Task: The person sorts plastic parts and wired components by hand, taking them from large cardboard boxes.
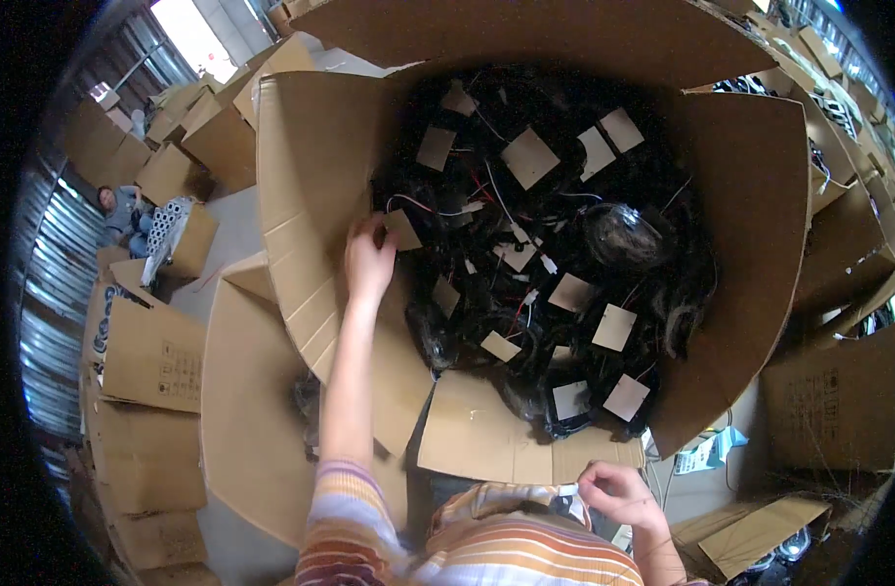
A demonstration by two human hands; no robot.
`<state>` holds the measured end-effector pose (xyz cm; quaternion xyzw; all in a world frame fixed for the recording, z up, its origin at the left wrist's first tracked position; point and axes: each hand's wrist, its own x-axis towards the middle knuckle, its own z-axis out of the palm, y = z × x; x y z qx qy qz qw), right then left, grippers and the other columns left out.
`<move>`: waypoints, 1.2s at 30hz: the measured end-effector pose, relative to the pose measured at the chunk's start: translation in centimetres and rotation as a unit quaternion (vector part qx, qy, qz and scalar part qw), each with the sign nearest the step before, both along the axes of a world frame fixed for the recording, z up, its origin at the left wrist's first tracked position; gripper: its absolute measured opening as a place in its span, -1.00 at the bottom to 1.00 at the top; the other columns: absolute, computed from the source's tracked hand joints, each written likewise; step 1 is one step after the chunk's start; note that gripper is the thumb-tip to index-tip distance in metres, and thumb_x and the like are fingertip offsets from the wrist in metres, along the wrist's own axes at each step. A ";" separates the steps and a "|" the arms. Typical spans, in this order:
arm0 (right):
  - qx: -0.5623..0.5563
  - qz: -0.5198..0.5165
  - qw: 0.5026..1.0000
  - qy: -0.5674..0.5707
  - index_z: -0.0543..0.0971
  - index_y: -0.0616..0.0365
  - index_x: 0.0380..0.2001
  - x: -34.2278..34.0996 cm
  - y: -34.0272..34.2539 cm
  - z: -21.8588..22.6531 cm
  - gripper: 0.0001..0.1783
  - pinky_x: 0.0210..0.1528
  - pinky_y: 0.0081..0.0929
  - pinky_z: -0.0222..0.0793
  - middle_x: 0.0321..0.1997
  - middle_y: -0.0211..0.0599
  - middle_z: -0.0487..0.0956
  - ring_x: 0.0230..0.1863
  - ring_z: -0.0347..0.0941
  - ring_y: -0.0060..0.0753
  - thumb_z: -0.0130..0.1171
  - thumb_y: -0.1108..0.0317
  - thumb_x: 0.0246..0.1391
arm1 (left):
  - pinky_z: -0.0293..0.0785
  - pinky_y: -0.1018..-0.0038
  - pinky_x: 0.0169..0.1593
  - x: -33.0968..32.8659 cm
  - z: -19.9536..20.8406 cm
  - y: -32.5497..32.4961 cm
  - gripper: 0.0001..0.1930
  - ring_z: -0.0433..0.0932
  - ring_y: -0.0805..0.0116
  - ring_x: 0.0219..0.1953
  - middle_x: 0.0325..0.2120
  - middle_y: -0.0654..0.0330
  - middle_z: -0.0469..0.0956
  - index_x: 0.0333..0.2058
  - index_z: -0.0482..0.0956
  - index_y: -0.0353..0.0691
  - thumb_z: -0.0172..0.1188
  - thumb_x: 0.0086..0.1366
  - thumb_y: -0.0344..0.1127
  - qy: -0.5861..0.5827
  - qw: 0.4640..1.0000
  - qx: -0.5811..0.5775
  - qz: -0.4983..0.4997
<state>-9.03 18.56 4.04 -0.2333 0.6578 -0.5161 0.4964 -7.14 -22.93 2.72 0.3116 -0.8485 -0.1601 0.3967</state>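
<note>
A big cardboard box [472, 420] stands open before me, full of dark, glossy parts with thin wires and tan square pads. My left hand [369, 262] reaches to the box's left inner side. Its fingers are bent round the edge of a tan square piece [402, 230], which seems to sit on a black part. Close to my body, my right hand [618, 493] is curled beside the striped cloth at my waist. What its fingers hold, if anything, cannot be made out. A clear rounded cover [625, 234] lies among the parts on the right.
An open carton [257, 391] stands at my left, with stacked cartons [154, 376] beyond it. A person [125, 215] sits at the far left. More cartons [833, 400] line the right. A blue-and-white bag [709, 451] lies on the floor near cables.
</note>
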 end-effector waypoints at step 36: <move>0.003 0.020 1.000 -0.011 0.40 0.24 -0.57 0.2 -1.8 0.3 -0.92 -0.59 -0.79 0.13 -0.64 -0.50 0.35 -0.61 0.20 -0.78 -0.04 0.45 -0.16 | 0.21 0.73 -0.43 8.2 -1.0 17.2 -0.79 0.27 0.60 -0.55 -0.52 0.23 0.38 -0.37 0.38 -0.34 -0.19 0.16 -0.34 0.037 0.701 0.620 -0.351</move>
